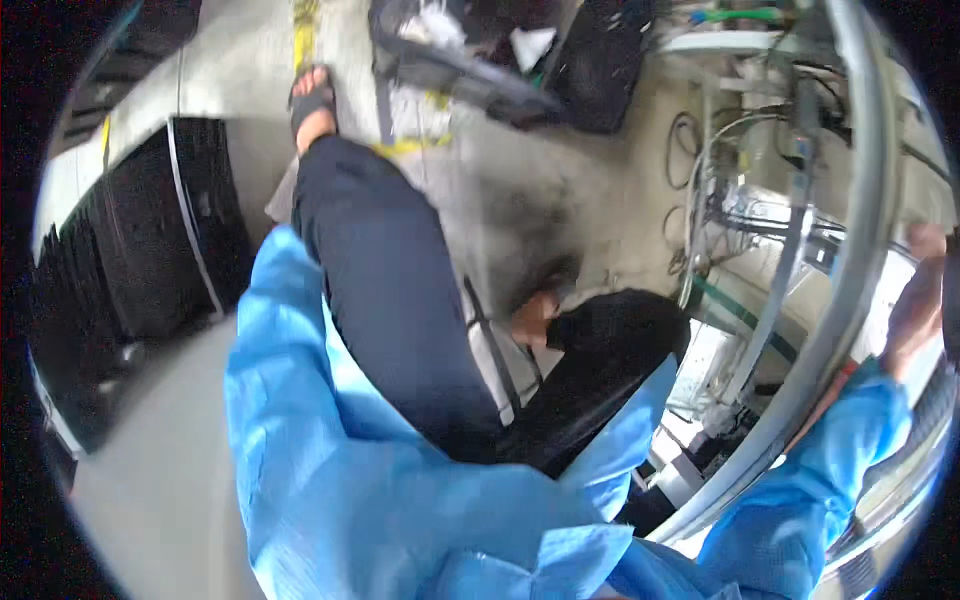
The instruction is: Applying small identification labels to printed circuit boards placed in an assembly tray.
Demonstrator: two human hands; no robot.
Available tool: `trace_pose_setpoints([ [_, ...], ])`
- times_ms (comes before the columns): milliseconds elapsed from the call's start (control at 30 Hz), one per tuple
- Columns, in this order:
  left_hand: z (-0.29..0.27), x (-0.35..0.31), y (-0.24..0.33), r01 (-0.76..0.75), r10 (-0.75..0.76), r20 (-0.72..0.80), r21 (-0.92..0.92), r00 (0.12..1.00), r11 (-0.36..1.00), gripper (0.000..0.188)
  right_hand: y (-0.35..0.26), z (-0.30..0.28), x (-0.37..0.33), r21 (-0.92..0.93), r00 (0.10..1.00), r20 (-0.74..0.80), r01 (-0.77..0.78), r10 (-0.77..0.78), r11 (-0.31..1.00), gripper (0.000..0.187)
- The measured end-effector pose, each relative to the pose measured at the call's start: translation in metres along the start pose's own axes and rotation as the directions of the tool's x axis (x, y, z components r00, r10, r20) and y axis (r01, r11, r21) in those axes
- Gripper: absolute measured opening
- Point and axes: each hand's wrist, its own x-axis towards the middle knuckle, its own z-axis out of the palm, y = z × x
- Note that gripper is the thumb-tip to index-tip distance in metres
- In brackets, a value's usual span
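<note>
My right arm in a blue sleeve reaches out to the right, past a curved grey metal rail (860, 230). At its end my right hand (918, 300) lies near the picture's rim, beside the machine frame. Its fingers are blurred and partly cut off, so I cannot make out whether they hold anything. My left arm, in a blue sleeve (285, 330), hangs beside my left thigh. Past its cuff only a pale, blurred patch shows next to the dark trousers (390, 270), and the fingers of my left hand cannot be made out.
At right stands an open machine frame with cables (740, 215) and metal bars. A black bin (480, 80) with white scraps sits ahead. Black curtain-like panels (130, 260) stand at left. Yellow tape (410, 146) marks the grey floor. My sandalled foot (314, 105) is forward.
</note>
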Motion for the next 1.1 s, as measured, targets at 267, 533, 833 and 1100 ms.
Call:
trace_pose_setpoints([
  [267, -0.23, 0.125, 0.039, 0.431, -0.449, -0.011, -0.263, 0.893, 0.863, 0.031, -0.003, -0.125, -0.169, -0.489, 0.846, 0.453, 0.5, -0.282, 0.715, 0.039],
  [533, -0.354, -0.317, -0.025, 0.364, -0.32, 0.174, -0.378, 0.931, 0.852, 0.035, 0.025, -0.276, -0.34, -0.701, 0.999, 0.034, 0.054, -0.041, 0.711, 0.018],
  [833, -0.541, -0.161, 0.049, -0.157, 0.09, -0.155, -0.5, 0.984, 0.852, 0.037, 0.083, -0.314, -0.456, -0.536, 0.998, -0.065, -0.032, -0.003, 0.844, 0.01],
  [1100, -0.776, -0.228, 0.235, -0.569, 0.495, -0.384, -0.766, 0.779, 0.301, 0.025, 0.105, -0.37, -0.549, -0.507, 0.865, -0.488, -0.172, -0.117, 0.845, 0.012],
])
